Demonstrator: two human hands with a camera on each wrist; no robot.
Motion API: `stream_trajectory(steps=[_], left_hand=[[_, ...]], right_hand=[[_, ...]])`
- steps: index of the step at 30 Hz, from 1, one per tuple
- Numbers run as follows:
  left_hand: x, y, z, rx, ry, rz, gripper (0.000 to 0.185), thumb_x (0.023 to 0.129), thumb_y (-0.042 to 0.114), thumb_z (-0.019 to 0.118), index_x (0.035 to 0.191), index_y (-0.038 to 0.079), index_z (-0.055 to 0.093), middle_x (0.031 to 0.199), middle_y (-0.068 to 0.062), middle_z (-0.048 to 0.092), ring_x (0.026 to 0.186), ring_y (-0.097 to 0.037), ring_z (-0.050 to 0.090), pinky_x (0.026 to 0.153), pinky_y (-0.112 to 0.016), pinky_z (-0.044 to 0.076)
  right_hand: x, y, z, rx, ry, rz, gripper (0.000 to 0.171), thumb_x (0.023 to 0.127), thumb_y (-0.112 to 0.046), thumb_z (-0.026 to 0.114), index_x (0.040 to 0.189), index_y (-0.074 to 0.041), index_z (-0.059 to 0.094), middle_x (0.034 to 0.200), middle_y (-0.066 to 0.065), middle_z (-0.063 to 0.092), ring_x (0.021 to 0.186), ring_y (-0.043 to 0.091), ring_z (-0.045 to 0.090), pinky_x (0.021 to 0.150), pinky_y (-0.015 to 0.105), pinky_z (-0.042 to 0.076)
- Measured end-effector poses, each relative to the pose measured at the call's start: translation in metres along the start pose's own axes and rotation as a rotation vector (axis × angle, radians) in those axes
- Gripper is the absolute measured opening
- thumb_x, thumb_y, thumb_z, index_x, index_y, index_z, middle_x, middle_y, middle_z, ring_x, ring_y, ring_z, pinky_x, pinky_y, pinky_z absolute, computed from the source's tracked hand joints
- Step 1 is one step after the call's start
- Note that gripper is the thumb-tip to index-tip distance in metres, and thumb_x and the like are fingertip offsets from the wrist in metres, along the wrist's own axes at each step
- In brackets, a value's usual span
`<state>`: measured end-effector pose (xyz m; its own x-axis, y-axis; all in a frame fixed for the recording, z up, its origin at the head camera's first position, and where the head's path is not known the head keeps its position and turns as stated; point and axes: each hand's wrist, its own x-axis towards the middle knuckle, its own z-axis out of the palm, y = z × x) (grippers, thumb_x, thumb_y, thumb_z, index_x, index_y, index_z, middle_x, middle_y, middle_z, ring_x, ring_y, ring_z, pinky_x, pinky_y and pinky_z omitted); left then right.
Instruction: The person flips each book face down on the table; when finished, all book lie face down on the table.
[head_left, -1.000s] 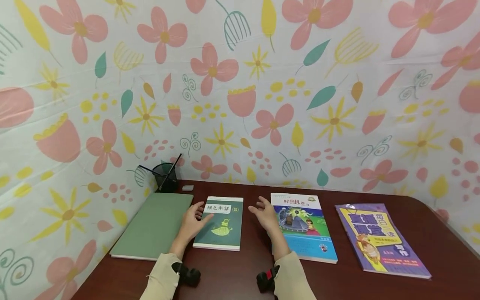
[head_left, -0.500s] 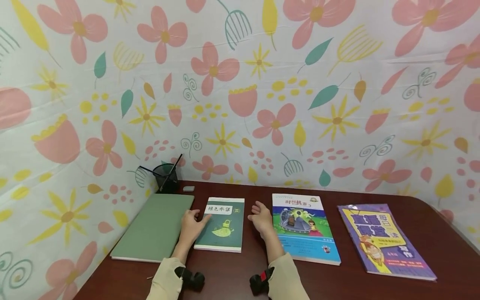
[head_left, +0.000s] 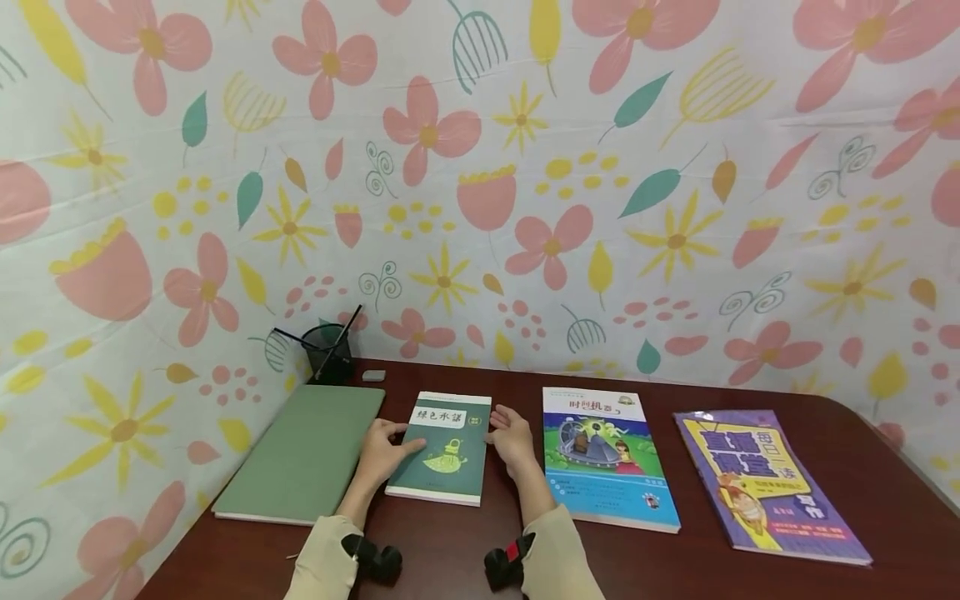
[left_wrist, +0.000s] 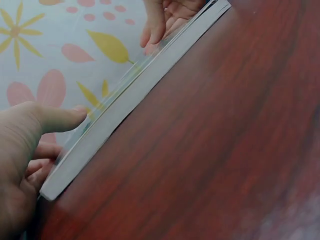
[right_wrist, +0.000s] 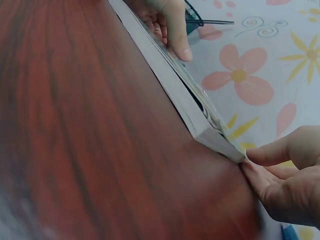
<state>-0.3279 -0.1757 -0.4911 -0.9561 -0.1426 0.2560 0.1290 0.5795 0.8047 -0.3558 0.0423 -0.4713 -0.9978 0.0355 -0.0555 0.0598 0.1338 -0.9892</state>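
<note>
A slim teal book (head_left: 442, 454) with a white title label and a yellow drawing lies flat on the dark wooden table (head_left: 450, 546). My left hand (head_left: 382, 454) holds its left edge, the thumb over the cover and the other fingers curled at the side. On the opposite edge, my right hand (head_left: 513, 442) grips the book near the upper right. The right wrist view has this right hand (right_wrist: 292, 172) with thumb and fingers at the book's edge by a corner. In the left wrist view, the left thumb (left_wrist: 65, 119) lies over the cover above the pale page block (left_wrist: 125, 110).
Left of the teal book lies a larger green book (head_left: 307, 454). To the right are a blue illustrated book (head_left: 607, 458) and a purple one (head_left: 776, 483). A black mesh pen holder (head_left: 327, 354) and a small grey eraser-like block (head_left: 373, 376) stand by the flowered curtain (head_left: 480, 250).
My right hand has moved left, from beside the blue book to the teal book's right edge. The left hand has settled onto the left edge. The books keep their places.
</note>
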Motion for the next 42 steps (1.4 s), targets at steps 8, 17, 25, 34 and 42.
stream_trajectory(steps=[8, 17, 25, 34, 42], left_hand=[[0.003, -0.005, -0.005, -0.214, -0.064, -0.106, 0.049, 0.078, 0.02, 0.074, 0.122, 0.003, 0.06, 0.111, -0.018, 0.061, 0.09, -0.022, 0.061, 0.072, -0.03, 0.052], [0.005, 0.001, -0.004, -0.361, -0.143, -0.177, 0.062, 0.079, 0.015, 0.074, 0.135, 0.011, 0.05, 0.109, -0.018, 0.067, 0.071, -0.013, 0.066, 0.061, -0.026, 0.053], [0.001, 0.005, -0.007, -0.469, -0.154, -0.166, 0.063, 0.081, 0.005, 0.07, 0.138, 0.013, 0.046, 0.118, -0.023, 0.064, 0.073, -0.017, 0.069, 0.062, -0.029, 0.055], [0.0, 0.007, -0.007, -0.584, -0.139, -0.056, 0.065, 0.081, 0.008, 0.07, 0.14, 0.014, 0.044, 0.124, -0.021, 0.06, 0.076, -0.01, 0.07, 0.062, -0.026, 0.055], [0.001, 0.024, -0.01, -0.624, -0.133, -0.127, 0.063, 0.08, 0.009, 0.071, 0.137, 0.02, 0.048, 0.12, -0.018, 0.064, 0.073, -0.012, 0.07, 0.061, -0.029, 0.056]], right_hand=[[0.005, 0.004, -0.002, 0.039, -0.037, 0.0, 0.06, 0.081, 0.011, 0.056, 0.139, 0.002, 0.04, 0.138, 0.023, 0.048, 0.129, 0.035, 0.046, 0.102, 0.044, 0.042], [0.005, 0.005, -0.007, 0.056, -0.072, 0.019, 0.061, 0.081, 0.011, 0.058, 0.138, -0.001, 0.042, 0.14, 0.021, 0.046, 0.131, 0.034, 0.044, 0.106, 0.046, 0.038], [0.006, 0.006, -0.006, 0.058, -0.084, 0.033, 0.062, 0.077, 0.011, 0.058, 0.136, -0.002, 0.046, 0.139, 0.02, 0.048, 0.128, 0.034, 0.048, 0.103, 0.043, 0.042], [0.007, 0.005, -0.005, 0.036, -0.082, 0.013, 0.064, 0.075, 0.014, 0.057, 0.135, -0.006, 0.048, 0.137, 0.021, 0.05, 0.121, 0.035, 0.054, 0.095, 0.039, 0.049], [0.003, 0.007, -0.007, -0.032, -0.043, 0.008, 0.058, 0.08, 0.006, 0.06, 0.135, -0.011, 0.05, 0.131, 0.021, 0.054, 0.118, 0.034, 0.056, 0.09, 0.04, 0.051]])
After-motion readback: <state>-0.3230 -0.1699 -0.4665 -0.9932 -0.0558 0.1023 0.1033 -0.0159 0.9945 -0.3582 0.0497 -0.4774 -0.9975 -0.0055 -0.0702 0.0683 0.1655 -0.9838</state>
